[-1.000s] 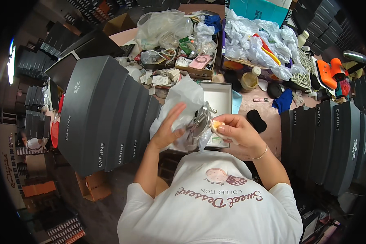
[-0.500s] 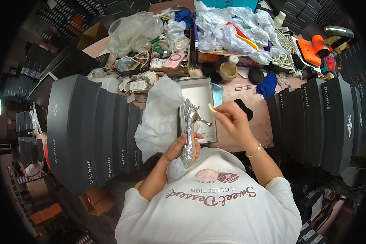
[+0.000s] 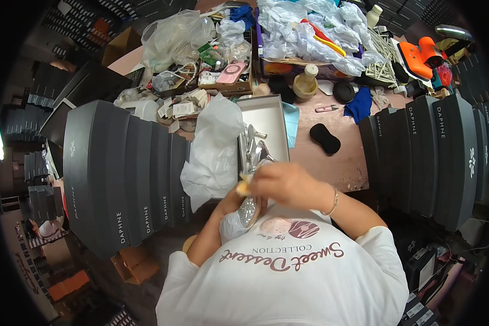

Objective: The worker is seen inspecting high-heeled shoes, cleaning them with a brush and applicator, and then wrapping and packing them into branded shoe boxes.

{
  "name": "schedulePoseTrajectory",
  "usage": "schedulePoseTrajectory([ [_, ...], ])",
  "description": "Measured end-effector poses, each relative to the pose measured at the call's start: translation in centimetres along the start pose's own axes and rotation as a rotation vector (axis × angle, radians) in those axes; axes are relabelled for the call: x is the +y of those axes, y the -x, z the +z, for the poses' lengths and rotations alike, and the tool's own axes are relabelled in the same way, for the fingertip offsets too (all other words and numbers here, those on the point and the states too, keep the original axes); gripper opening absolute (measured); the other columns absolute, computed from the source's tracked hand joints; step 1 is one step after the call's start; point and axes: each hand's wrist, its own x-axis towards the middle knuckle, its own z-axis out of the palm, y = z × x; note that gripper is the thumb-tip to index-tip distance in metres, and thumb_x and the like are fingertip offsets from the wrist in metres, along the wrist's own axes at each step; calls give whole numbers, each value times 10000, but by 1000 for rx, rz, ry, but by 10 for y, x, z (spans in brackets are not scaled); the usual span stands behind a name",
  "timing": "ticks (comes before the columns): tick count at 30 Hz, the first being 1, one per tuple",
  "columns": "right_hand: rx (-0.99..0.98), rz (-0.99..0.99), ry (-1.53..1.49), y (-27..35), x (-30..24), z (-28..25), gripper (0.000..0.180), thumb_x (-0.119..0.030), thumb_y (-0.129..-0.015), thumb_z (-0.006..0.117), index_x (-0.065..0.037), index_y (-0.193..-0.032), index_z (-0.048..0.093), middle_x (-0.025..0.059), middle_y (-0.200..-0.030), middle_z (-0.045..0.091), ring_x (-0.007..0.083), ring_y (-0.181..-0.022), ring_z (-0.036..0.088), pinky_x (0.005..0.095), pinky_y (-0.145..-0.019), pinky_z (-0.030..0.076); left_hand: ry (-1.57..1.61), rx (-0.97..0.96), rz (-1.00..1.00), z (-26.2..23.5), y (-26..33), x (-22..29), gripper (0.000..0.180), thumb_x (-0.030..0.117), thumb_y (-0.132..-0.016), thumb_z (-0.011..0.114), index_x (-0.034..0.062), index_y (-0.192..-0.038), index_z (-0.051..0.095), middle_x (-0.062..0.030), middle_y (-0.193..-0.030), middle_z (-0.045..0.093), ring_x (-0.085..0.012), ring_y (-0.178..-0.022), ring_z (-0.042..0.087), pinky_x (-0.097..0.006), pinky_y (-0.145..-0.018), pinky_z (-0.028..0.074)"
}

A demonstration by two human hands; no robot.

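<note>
Top-down view of my workbench. My left hand (image 3: 234,204) is closed around the lower part of a silver glittered high-heeled shoe (image 3: 251,179), gripping it just in front of my chest; the shoe stands roughly upright, its sparkling sole end near my shirt and its thin metallic heel pointing away from me, over the near edge of the open grey shoebox (image 3: 269,117). My right hand (image 3: 285,182) is curled over the shoe's middle, fingers closed on a small yellowish piece (image 3: 243,188) (whether sponge or pad I cannot tell) pressed against the shoe's side. A thin bracelet (image 3: 331,202) circles my right wrist.

White tissue paper (image 3: 214,149) spills out of the box over its left wall, touching the row of dark grey shoeboxes (image 3: 125,174) stacked on edge at my left. A second row of dark boxes (image 3: 434,146) stands at my right, well apart from the hands.

On the pinkish tabletop (image 3: 342,163) beyond the open box lie a black oval pad (image 3: 325,138), a blue cloth (image 3: 359,104) and a small pink clipper (image 3: 327,108). Farther back sit a wooden-coloured jar (image 3: 306,82), clear plastic bags (image 3: 174,35), crumpled white paper (image 3: 309,27) and an orange tool (image 3: 418,54) at the far right corner.
</note>
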Motion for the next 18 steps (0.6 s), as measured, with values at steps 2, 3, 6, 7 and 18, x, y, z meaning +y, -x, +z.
schedulePoseTrajectory([
  [2, -42, 49, 141, -6, 4, -1, 182, -82, -747, 606, -116, -919, 654, 42, -856, 598, 208, -735, 604, 323, -639, 490, 154, 126, -28, 8, -4, -3, 660, 609, -882, 438, -11, -1105, 479, -124, -744, 585, -192, -653, 599, -257, -601, 471],
  [3, -64, 75, 211, -6, 4, -1, 189, -92, -743, 601, -127, -921, 656, 35, -854, 600, 202, -736, 604, 322, -639, 490, 88, 15, 20, -1, -6, -6, 662, 616, -881, 432, -5, -1104, 482, -126, -738, 582, -194, -644, 597, -260, -597, 470],
  [6, 159, 50, 178, -4, 8, 5, 142, -109, -737, 590, -131, -876, 611, 22, -804, 547, 189, -739, 595, 314, -602, 482, 175, -122, 94, -10, -12, -13, 708, 644, -885, 350, -11, -1120, 476, -122, -715, 565, -215, -630, 581, -285, -577, 453],
  [7, 325, 181, 162, 3, 15, 4, 171, -62, -736, 612, -111, -900, 614, 39, -838, 573, 224, -740, 596, 325, -609, 482, 271, -165, 90, -13, -15, -10, 722, 641, -900, 289, -18, -1135, 467, -120, -711, 561, -227, -642, 578, -300, -582, 444],
  [18, 249, 559, 186, 62, 91, -62, 564, -297, -807, 684, -19, -1262, 500, 196, -1205, 562, 326, -1120, 539, 379, -904, 440, 582, -516, -126, -28, -25, 10, 532, 372, -868, 565, -86, -1119, 465, -181, -893, 554, -258, -738, 631, -329, -600, 507],
])
